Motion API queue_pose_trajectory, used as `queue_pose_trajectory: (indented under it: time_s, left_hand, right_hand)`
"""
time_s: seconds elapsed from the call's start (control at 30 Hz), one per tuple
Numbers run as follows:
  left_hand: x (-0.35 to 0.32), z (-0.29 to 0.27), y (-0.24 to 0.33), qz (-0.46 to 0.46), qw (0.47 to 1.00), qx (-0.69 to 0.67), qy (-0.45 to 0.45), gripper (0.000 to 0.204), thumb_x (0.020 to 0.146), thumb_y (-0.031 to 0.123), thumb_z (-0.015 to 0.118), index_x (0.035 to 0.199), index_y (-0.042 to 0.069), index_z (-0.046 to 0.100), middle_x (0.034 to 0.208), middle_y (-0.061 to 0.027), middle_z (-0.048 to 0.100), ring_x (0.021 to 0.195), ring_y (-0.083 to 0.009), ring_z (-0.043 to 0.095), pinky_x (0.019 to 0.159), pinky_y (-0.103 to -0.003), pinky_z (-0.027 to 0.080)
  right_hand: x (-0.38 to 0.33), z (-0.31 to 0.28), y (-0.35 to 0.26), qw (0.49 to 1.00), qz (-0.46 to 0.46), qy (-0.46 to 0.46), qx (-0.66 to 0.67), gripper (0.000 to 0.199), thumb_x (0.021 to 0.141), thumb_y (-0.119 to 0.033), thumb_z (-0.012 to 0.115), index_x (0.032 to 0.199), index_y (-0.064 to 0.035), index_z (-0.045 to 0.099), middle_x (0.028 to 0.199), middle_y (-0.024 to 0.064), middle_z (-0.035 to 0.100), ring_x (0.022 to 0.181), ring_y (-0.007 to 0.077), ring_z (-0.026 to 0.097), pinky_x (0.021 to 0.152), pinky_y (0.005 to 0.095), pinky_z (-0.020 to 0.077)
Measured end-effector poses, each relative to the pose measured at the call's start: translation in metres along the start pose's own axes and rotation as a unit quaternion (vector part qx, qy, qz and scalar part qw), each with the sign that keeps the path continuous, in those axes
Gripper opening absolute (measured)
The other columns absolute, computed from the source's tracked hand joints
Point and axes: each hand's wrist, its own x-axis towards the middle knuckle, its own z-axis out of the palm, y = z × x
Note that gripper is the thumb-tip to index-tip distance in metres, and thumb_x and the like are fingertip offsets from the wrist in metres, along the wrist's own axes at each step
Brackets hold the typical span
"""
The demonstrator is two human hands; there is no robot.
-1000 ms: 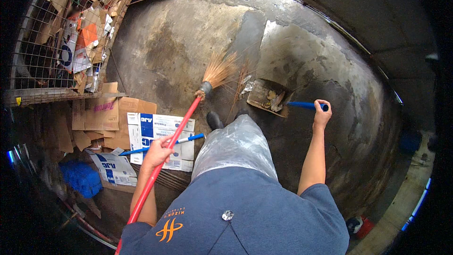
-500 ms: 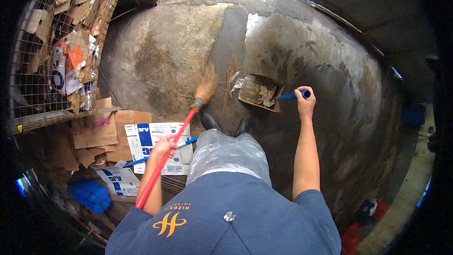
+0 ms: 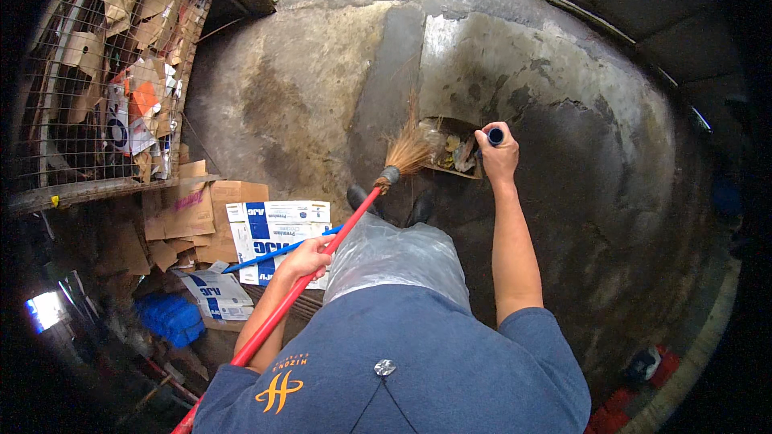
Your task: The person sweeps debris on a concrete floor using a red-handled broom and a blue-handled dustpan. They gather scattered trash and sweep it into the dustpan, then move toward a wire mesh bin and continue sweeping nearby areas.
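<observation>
My left hand is closed around the red pole of a broom. Its straw bristles fan out against the left side of a dustpan on the floor, just past my dark boots. Leaf-like scraps and pale bits lie inside the dustpan. My right hand grips the dustpan's blue tubular handle, whose open end points up at me. The broom's bristles hide part of the dustpan's left edge.
A wire cage full of torn cardboard stands at the left. Below it lie brown cardboard, a flattened white-and-blue carton, a blue pole and a blue bundle. Red items sit at the lower right.
The broom's bristles have swept right, up to the dustpan. My left hand has shifted right with the pole. My right hand has moved slightly left, and the dustpan's handle points more toward me.
</observation>
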Motion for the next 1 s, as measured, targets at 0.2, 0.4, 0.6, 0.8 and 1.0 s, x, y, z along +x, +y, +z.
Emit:
queue_pose_trajectory:
  time_s: [0.2, 0.4, 0.6, 0.8, 1.0]
  left_hand:
    - [-0.033, 0.047, 0.019, 0.01, 0.996, 0.087, 0.016, 0.069, 0.082, -0.004, 0.057, 0.149, 0.002, 0.043, 0.081, -0.0047, 0.062, 0.045, -0.0095, 0.052, 0.038, -0.026, 0.04]
    - [-0.08, 0.037, 0.016, 0.001, 0.991, 0.067, 0.12, 0.065, 0.084, -0.006, 0.059, 0.147, 0.004, 0.046, 0.085, -0.0075, 0.062, 0.046, -0.01, 0.054, 0.038, -0.025, 0.043]
    - [-0.096, 0.001, -0.007, 0.007, 0.977, 0.073, 0.202, 0.066, 0.082, -0.006, 0.061, 0.146, 0.003, 0.048, 0.073, -0.0021, 0.06, 0.043, -0.0097, 0.054, 0.038, -0.025, 0.042]
    - [-0.057, 0.01, -0.034, -0.037, 0.982, -0.003, 0.188, 0.066, 0.08, -0.006, 0.059, 0.145, 0.001, 0.048, 0.072, -0.0029, 0.06, 0.041, -0.0099, 0.053, 0.036, -0.026, 0.042]
    - [-0.02, 0.076, -0.067, -0.048, 0.994, -0.004, 0.094, 0.061, 0.084, -0.007, 0.059, 0.144, 0.001, 0.05, 0.075, -0.0045, 0.063, 0.046, -0.0102, 0.054, 0.041, -0.025, 0.043]
  right_hand:
    - [0.012, -0.045, 0.017, 0.999, -0.024, 0.019, 0.011, 0.023, 0.081, -0.025, 0.079, 0.091, -0.0094, 0.066, 0.076, 0.0087, 0.068, 0.07, 0.0218, 0.066, 0.068, 0.036, 0.0514]
    - [0.026, -0.124, 0.032, 0.994, -0.059, 0.061, 0.074, 0.015, 0.083, -0.012, 0.077, 0.087, -0.0036, 0.065, 0.074, -0.0005, 0.064, 0.067, 0.008, 0.056, 0.065, 0.027, 0.0473]
    - [0.013, -0.156, 0.034, 0.995, -0.055, 0.028, 0.077, 0.015, 0.084, -0.011, 0.077, 0.086, -0.004, 0.064, 0.073, -0.0021, 0.063, 0.068, 0.0051, 0.055, 0.064, 0.0251, 0.0464]
    - [-0.004, -0.13, 0.047, 0.996, -0.058, -0.062, 0.027, 0.018, 0.081, -0.013, 0.078, 0.088, -0.004, 0.065, 0.072, 0.0022, 0.062, 0.069, 0.0095, 0.057, 0.067, 0.0281, 0.0485]
    - [-0.011, -0.119, 0.07, 0.998, -0.046, 0.015, 0.034, 0.015, 0.083, -0.01, 0.077, 0.089, -0.0041, 0.065, 0.076, 0.0035, 0.066, 0.071, 0.0117, 0.06, 0.069, 0.029, 0.05]
